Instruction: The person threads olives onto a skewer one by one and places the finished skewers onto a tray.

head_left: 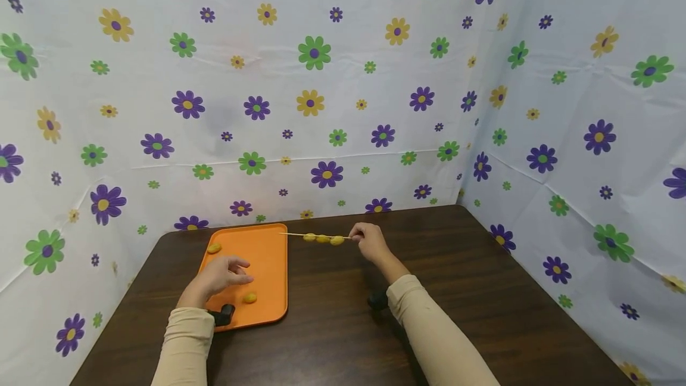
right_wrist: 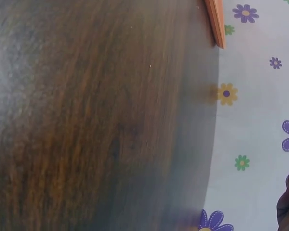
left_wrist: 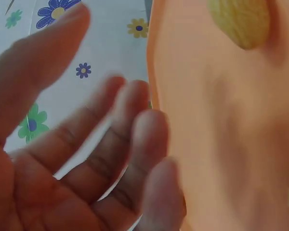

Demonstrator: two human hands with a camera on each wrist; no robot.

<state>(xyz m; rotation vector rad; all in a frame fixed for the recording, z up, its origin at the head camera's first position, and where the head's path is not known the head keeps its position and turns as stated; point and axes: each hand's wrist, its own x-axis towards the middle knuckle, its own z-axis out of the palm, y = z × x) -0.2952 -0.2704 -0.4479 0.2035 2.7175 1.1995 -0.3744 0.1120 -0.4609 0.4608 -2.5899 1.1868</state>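
My right hand (head_left: 371,244) pinches one end of a thin wooden skewer (head_left: 292,233), held nearly level above the table. Three yellow-green, oval, wrinkled fruits (head_left: 323,239) are threaded along it, and its bare tip points left over the tray's far right corner. Fingers spread and loosely bent, my left hand (head_left: 221,277) hovers over the orange tray (head_left: 270,255) with nothing in its grasp. On the tray lie a loose fruit (head_left: 214,248) at the far left and another fruit (head_left: 249,298) nearer me. The left wrist view shows one wrinkled fruit (left_wrist: 243,21) beyond the fingers.
The tray stands on the left part of a dark brown wooden table (head_left: 332,326). Behind and to the right of it hangs a white flowered cloth (head_left: 343,76). In the right wrist view, only a sliver of the right hand appears at the right edge.
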